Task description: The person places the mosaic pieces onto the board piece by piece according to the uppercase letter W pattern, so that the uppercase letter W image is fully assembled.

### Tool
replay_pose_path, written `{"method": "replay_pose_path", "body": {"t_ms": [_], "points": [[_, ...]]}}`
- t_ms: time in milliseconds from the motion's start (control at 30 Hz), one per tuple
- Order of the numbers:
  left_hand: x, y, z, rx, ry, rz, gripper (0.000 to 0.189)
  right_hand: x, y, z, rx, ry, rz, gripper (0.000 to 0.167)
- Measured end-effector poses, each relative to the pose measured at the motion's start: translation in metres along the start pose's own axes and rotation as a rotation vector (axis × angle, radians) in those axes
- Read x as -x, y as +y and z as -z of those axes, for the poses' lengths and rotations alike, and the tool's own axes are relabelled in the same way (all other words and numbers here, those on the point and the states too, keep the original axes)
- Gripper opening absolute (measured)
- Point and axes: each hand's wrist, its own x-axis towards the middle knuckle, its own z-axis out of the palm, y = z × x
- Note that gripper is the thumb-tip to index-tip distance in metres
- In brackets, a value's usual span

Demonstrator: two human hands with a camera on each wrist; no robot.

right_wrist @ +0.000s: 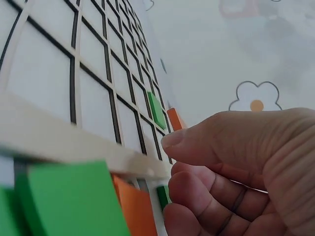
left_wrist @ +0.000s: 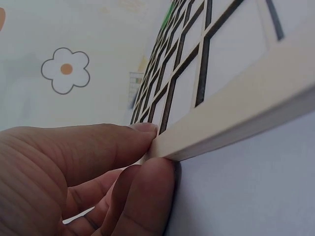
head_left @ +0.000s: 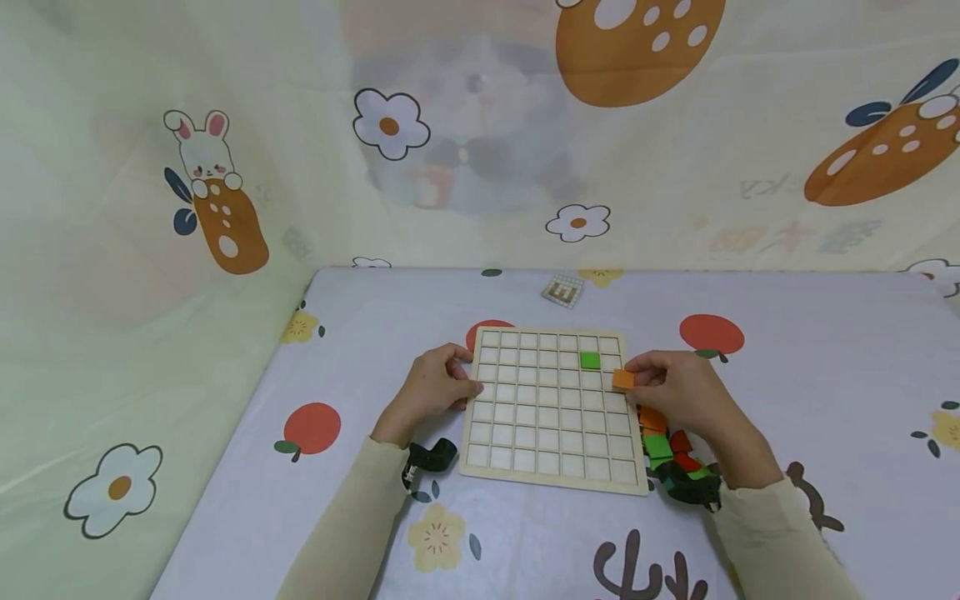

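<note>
A pale wooden grid board [head_left: 551, 487] lies on the table, with white square cells. My left hand [head_left: 433, 385] pinches its left edge between thumb and fingers, seen close up in the left wrist view, where the thumb [left_wrist: 108, 145] overlaps the frame's top. An orange square tile [head_left: 623, 381] is pinched in my right hand [head_left: 675, 387], over the board's right edge in the head view. One green tile [head_left: 590, 360] sits in a cell near the upper right. In the right wrist view the orange tile [right_wrist: 174, 119] shows just past the thumb tip, partly hidden.
Right of the board lies a pile of loose tiles, among them a green tile [head_left: 657, 447], an orange tile [head_left: 652, 419] and a red tile [head_left: 680, 442]. A small picture card [head_left: 562, 291] lies behind the board. A printed curtain [head_left: 480, 183] hangs behind the table.
</note>
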Motion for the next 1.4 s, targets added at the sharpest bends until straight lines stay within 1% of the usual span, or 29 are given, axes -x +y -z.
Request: {"method": "replay_pose_path", "body": {"t_ms": [200, 433, 633, 900, 1200, 1400], "points": [[-0.001, -0.001, -0.001, 0.009, -0.006, 0.008, 0.045, -0.008, -0.008, -0.007, -0.005, -0.035, -0.017, 0.03], [-0.002, -0.001, -0.001, 0.021, -0.015, -0.002, 0.045, -0.016, -0.011, -0.013, 0.006, -0.052, 0.019, 0.026], [-0.001, -0.001, 0.0, 0.034, -0.025, -0.02, 0.044, -0.02, -0.011, -0.017, -0.017, -0.082, 0.014, 0.026], [-0.001, -0.002, 0.001, 0.047, -0.023, -0.011, 0.044, -0.023, -0.012, -0.022, -0.016, -0.079, 0.028, 0.025], [-0.001, -0.003, 0.001, 0.051, -0.013, -0.003, 0.043, -0.026, -0.013, -0.023, -0.032, -0.101, 0.003, 0.025], [-0.001, -0.004, 0.002, 0.07, -0.012, -0.016, 0.044, -0.026, -0.016, -0.023, -0.043, -0.105, -0.008, 0.025]]}}
